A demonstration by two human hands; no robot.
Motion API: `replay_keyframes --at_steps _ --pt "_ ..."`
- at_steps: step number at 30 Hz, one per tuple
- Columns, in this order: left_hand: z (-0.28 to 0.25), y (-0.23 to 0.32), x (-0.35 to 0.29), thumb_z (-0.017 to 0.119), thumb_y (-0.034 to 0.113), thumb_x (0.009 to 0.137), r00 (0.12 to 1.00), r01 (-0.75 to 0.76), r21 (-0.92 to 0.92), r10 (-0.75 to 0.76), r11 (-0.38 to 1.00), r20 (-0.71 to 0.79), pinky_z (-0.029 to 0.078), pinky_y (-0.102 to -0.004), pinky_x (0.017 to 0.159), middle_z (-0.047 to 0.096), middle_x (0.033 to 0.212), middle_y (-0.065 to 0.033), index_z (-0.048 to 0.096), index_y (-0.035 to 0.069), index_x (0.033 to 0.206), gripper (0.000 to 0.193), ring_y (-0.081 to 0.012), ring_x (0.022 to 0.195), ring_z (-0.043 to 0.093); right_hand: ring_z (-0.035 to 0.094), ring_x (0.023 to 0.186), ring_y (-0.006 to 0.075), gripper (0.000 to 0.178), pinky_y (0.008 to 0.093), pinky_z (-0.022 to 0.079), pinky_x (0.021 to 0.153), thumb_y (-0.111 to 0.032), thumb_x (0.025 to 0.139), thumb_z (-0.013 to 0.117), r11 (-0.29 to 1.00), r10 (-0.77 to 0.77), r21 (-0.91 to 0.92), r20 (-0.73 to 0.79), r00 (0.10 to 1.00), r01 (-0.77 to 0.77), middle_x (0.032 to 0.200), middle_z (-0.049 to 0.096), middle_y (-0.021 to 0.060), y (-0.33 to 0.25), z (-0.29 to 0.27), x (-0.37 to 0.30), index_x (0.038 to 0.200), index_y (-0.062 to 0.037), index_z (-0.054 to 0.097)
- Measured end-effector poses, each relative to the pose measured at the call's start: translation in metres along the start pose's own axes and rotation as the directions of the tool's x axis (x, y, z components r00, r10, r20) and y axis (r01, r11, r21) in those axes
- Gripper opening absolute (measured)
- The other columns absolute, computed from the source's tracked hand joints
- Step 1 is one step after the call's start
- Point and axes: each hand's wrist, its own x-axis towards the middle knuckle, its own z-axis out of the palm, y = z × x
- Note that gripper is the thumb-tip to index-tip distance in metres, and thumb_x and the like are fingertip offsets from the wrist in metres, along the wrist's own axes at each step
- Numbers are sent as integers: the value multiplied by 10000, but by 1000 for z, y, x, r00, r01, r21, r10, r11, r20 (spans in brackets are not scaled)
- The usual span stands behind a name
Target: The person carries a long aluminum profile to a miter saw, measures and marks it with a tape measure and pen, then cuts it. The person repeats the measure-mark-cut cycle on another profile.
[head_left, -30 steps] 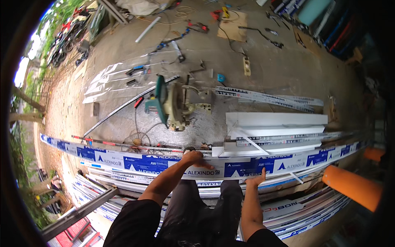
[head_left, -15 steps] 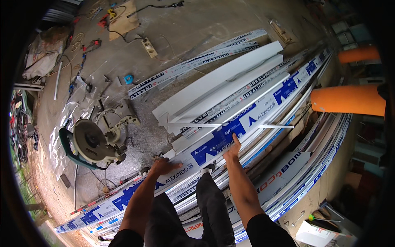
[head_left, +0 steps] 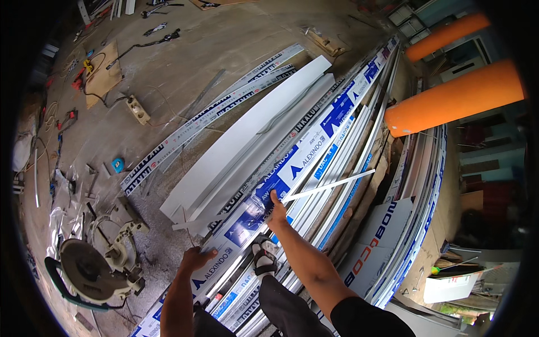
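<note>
Both my hands are on a long straight profile bar [head_left: 295, 168] wrapped in blue and white printed film, which runs from the lower left to the far right. My left hand [head_left: 196, 260] grips its nearer stretch, thumb laid over the top and fingers out of sight on the far edge. Further along, my right hand [head_left: 276, 212] grips the near edge with its thumb up; its other fingers are hidden underneath. A thin white strip [head_left: 331, 185] sticks out beside my right hand. Against the bar's far side lie wide white profiles [head_left: 247, 137].
A miter saw [head_left: 92, 269] stands at the lower left. Stacked film-wrapped profiles [head_left: 337, 163] lie near my sandalled foot [head_left: 264, 255]. An orange cylinder [head_left: 455, 98] juts in at the right. On the floor are a tape measure [head_left: 117, 164] and a power strip [head_left: 137, 109].
My view has swung round, so the saw and floor things sit further left. Both hands keep their grip on the bar, and more of the stack and my foot shows beside it.
</note>
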Motion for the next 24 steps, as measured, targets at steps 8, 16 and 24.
replay_keyframes --at_steps 8,16,24 --pt "-10 -30 53 785 676 724 997 -73 -34 73 997 -11 568 -436 818 758 946 -203 776 31 1030 714 -346 924 746 610 1096 225 604 400 489 972 -367 881 803 942 -16 -328 -265 964 -74 1268 638 102 22 20 -12 1322 -7 601" --pt "-13 -35 84 647 914 643 999 -21 -31 23 999 49 544 -467 911 742 1054 -228 750 21 1077 998 -381 1060 708 671 1039 246 327 379 565 863 -115 936 711 805 -116 -593 -102 988 33 1132 681 110 52 -10 -87 1220 24 628" --pt "41 -34 -10 770 410 822 846 -47 -54 11 997 -533 418 -485 1098 544 1428 -189 578 90 1369 662 -344 1334 510 658 884 177 127 351 587 782 -110 927 664 432 40 -891 172 984 138 995 639 62 41 -63 -159 990 -2 640"
